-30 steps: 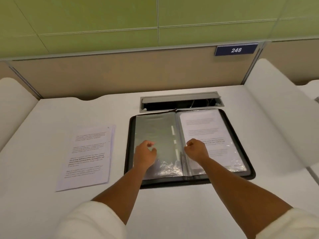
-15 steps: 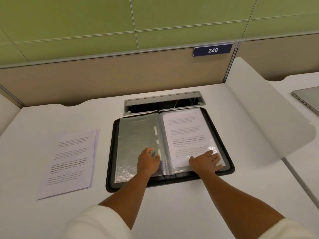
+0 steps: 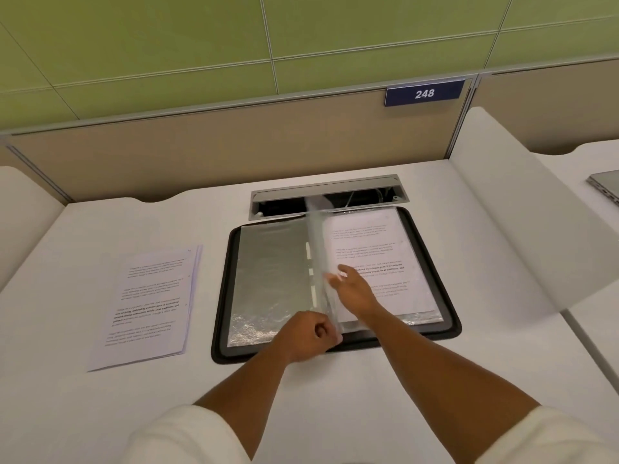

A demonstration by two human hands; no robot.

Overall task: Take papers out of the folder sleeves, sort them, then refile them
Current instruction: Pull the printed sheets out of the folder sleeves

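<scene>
Upright, a clear sleeve (image 3: 316, 262) stands pinched in the left grip (image 3: 310, 334); right grip (image 3: 351, 288) spread.

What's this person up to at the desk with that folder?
They are going through a black folder of clear plastic sleeves that lies open on the white desk. The left hand grips the bottom edge of one sleeve, which stands up near the spine, while the right hand rests open against it. The sleeve on the right holds a printed page. A small stack of printed papers lies on the desk left of the folder.
</scene>
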